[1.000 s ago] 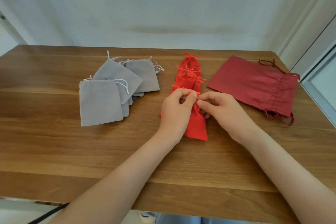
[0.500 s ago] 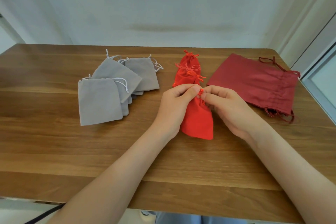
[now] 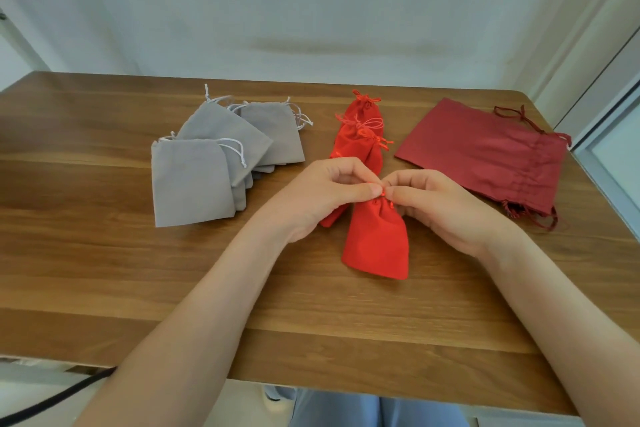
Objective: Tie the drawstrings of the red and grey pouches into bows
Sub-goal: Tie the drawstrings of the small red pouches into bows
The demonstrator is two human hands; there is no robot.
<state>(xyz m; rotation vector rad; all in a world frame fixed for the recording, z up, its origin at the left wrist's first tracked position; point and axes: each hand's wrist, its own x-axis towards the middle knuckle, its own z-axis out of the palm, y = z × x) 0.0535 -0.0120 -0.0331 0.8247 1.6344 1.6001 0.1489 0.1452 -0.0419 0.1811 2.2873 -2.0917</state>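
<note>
A small bright red pouch (image 3: 377, 243) lies on the wooden table (image 3: 104, 270) in front of me, its gathered neck pointing away. My left hand (image 3: 318, 198) and my right hand (image 3: 440, 208) meet at that neck, each pinching the red drawstring (image 3: 383, 196) between thumb and forefinger. Behind them lies a row of more red pouches (image 3: 360, 139) with tied strings. To the left sits a fanned heap of grey pouches (image 3: 207, 163) with loose white cords.
A large dark red drawstring bag (image 3: 485, 156) lies flat at the right, near the table's right edge. A black cable (image 3: 52, 399) hangs below the table's front left corner. A wall stands behind the table.
The red pouch has slid toward me and turned, its bottom now nearer the front. Both hands moved closer together at its neck, fingertips nearly touching.
</note>
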